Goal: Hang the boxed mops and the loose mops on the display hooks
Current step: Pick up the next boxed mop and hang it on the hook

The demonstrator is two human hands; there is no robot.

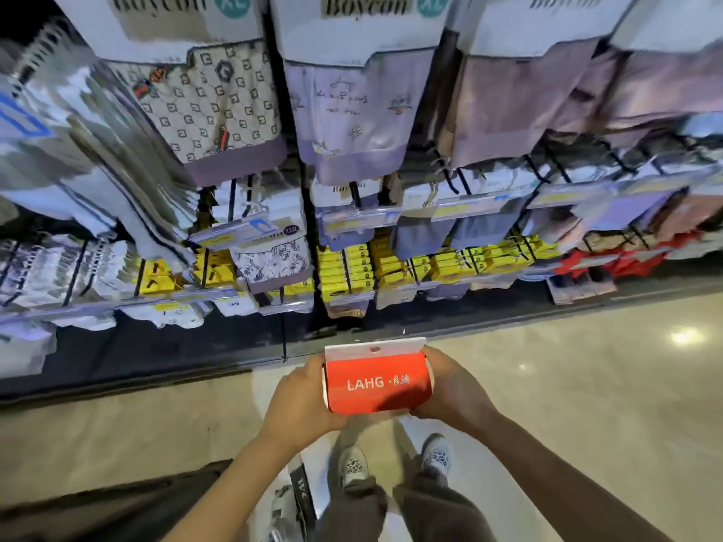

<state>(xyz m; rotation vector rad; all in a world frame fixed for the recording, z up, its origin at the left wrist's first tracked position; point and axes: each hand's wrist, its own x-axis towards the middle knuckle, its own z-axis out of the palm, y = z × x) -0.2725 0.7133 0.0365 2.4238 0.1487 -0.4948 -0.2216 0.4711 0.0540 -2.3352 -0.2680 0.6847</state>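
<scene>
Both forearms reach in from the bottom edge, meeting at a red box [378,385] printed "LAHG", held low in front of the body above the floor [567,385]. Left hand [301,397] grips the box's left end, fingers curled around the side; right hand [450,385] grips the right end the same way, fingertips tucked under the box and hidden. White hang tab [373,349] with a small hole sticks up from the box's far edge, pointing toward the display rack [352,189]. Below the box: two patterned sneakers [395,463] on the shiny tile. Beyond the box, the rack holds hanging packaged garments [352,111] with "Boycon XL" header cards on top, rows of yellow boxes [344,271] on hooks lower down, and red items [610,260] to the far right of the box. Rack is motion-blurred; hooks hard to make out.
</scene>
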